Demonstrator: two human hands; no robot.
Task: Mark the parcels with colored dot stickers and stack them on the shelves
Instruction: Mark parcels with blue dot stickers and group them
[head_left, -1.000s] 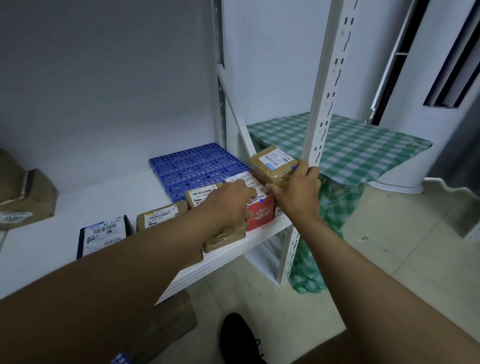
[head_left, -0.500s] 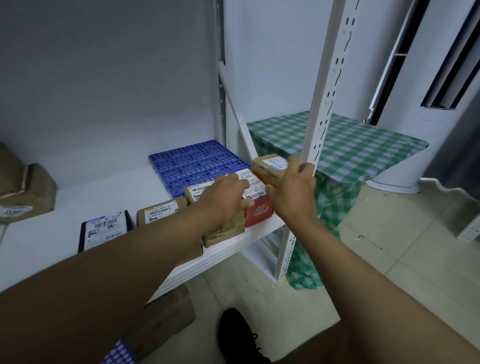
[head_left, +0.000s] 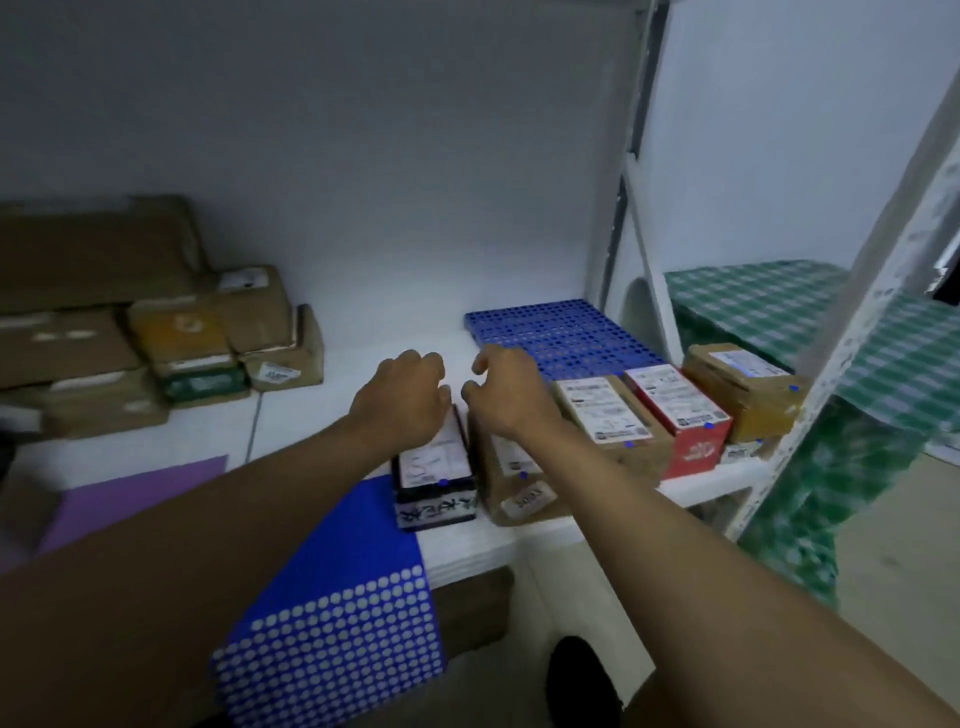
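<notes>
A row of small parcels lines the front of the white shelf (head_left: 363, 343): a black box (head_left: 436, 475), a brown box (head_left: 511, 480), a second brown box (head_left: 610, 415), a red box (head_left: 680, 415) and a taped brown parcel (head_left: 743, 387). Each carries a small blue dot. My left hand (head_left: 402, 397) hovers over the black box with fingers curled and holding nothing. My right hand (head_left: 506, 395) hovers over the first brown box, fingers spread. A blue dot sticker sheet (head_left: 343, 618) hangs over the shelf's front edge.
Several cardboard parcels (head_left: 171, 332) are stacked at the shelf's back left. A blue perforated mat (head_left: 561, 332) lies at the back right. A purple sheet (head_left: 140, 493) lies at the left. The white upright (head_left: 878, 270) and a green checked table (head_left: 810, 322) stand to the right.
Both hands have left the red box and taped parcel by the upright and moved left to the black and brown boxes. The view has swung left, showing the sticker sheet and stacked parcels.
</notes>
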